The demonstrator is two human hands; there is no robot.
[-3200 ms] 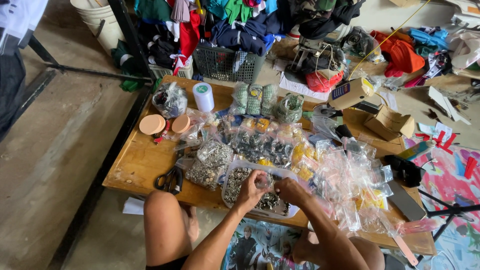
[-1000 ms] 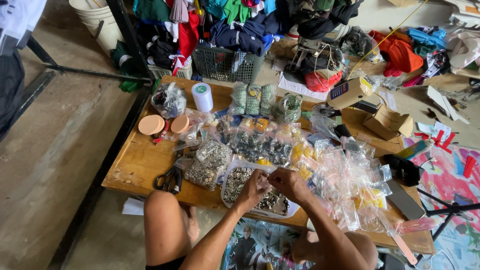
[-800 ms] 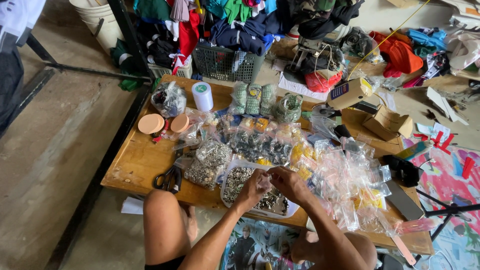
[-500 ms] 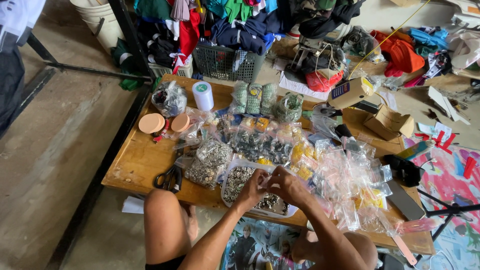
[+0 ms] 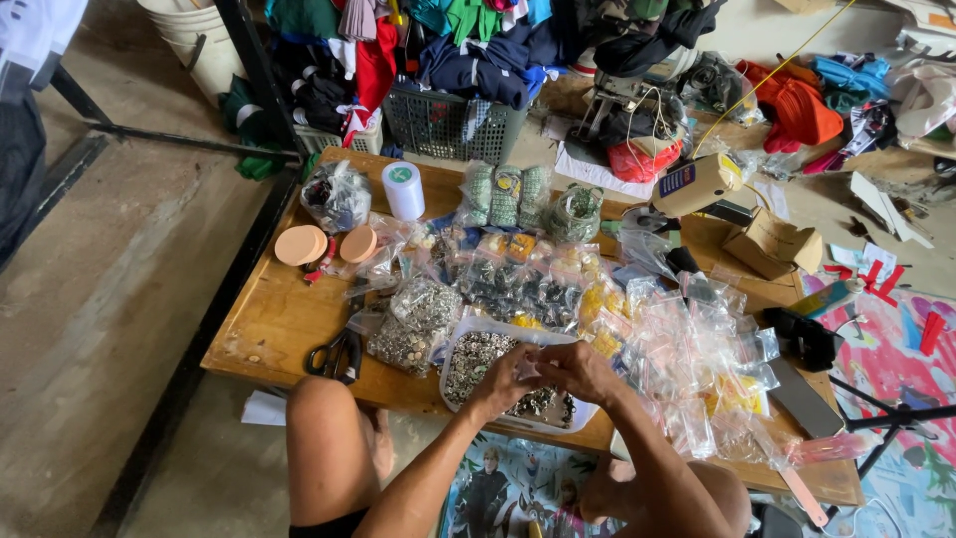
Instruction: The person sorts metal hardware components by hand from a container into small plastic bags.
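My left hand (image 5: 505, 379) and my right hand (image 5: 573, 367) meet fingertip to fingertip above a white tray (image 5: 460, 337) filled with small silvery metal studs. Between the fingers I pinch a small clear plastic bag (image 5: 535, 365); what it holds is hidden by the hands. Both hands hover just over the tray near the front edge of a low wooden table (image 5: 274, 321). Several clear bags of metal pieces (image 5: 426, 305) lie to the left of the tray.
Black scissors (image 5: 338, 355) lie at the front left. Round tan discs (image 5: 300, 244) and a white tape roll (image 5: 403, 189) sit at the back left. A heap of small clear bags (image 5: 697, 349) spreads right. A basket of clothes (image 5: 448, 120) stands behind. My knee (image 5: 324, 418) is under the edge.
My hands have drawn closer together over the tray and the fingers have worked slightly on the small bag. Everything else on the table stays where it was.
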